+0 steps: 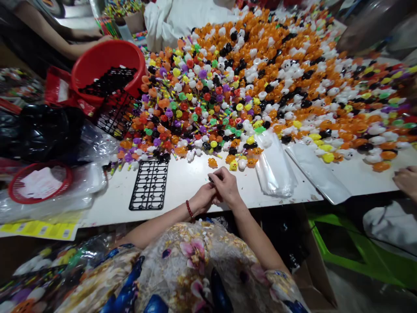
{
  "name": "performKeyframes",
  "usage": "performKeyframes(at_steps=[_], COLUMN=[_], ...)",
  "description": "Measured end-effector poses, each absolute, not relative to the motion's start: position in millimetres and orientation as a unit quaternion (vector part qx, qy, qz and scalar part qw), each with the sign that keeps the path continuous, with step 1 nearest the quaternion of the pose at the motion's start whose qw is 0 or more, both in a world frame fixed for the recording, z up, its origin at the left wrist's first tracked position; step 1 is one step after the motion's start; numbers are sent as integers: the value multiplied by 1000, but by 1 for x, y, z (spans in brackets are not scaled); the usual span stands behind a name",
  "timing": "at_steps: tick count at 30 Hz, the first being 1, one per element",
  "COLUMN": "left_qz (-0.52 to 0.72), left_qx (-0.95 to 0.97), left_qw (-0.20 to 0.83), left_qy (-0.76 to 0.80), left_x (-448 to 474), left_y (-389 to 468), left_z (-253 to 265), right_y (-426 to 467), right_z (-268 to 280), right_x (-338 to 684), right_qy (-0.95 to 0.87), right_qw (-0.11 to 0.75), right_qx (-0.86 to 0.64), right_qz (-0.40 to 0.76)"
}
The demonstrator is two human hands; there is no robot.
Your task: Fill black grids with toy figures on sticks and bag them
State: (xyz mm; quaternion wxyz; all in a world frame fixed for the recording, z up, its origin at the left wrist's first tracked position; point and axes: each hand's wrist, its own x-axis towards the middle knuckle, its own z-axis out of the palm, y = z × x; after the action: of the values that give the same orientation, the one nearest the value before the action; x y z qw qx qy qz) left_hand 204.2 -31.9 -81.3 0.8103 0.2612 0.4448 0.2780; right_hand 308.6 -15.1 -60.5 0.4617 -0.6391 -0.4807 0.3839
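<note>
My left hand (203, 198), with a red bead bracelet at the wrist, and my right hand (227, 184) meet above the white table's front edge. Both have their fingers closed together at a small dark piece (211, 178), mostly hidden by the fingers; its kind cannot be made out. Just beyond them lie an orange figure (213, 162) and a yellow figure (233, 165), part of a huge pile of small plastic figures (260, 65) in orange, white, black and other colours. To the left a black plastic grid tray (149, 185) lies flat on the table.
Clear plastic bags (276, 165) and a second stack of bags (317, 171) lie to the right. At the left stand a red tub (109, 54) with black grids and a red basket (39, 182). Another person's hand (407, 182) rests at the right edge; another person's arm (61, 41) is at upper left.
</note>
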Motion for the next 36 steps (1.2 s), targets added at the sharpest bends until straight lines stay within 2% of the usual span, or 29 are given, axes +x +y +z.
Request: performKeyframes(at_steps=[4,7,12,19,31,36], left_qz=[296,283,318,360,319,305], left_qx=[240,217,212,272,406,526], left_qw=[819,840,832,793,735,656], left_qy=[429,409,401,409,439,447], left_x=[198,195,184,156,161,155], left_y=[-20,-20,-15,-7,-16,-14], left_z=[-78,-74,-69,-63,-66,-66], right_y=[-3,-3,-17,-43,-50,-51], right_z=[-71,-73,-64,-56,-47,-47], right_x=[308,305,313,335,322,323], right_qy=[-415,-399,-412,-444,-477,-439], right_qw=[508,512,533,439,379,350], right_qx=[-600,-557,-535,-543,-568,-570], right_qz=[457,519,510,562,554,600])
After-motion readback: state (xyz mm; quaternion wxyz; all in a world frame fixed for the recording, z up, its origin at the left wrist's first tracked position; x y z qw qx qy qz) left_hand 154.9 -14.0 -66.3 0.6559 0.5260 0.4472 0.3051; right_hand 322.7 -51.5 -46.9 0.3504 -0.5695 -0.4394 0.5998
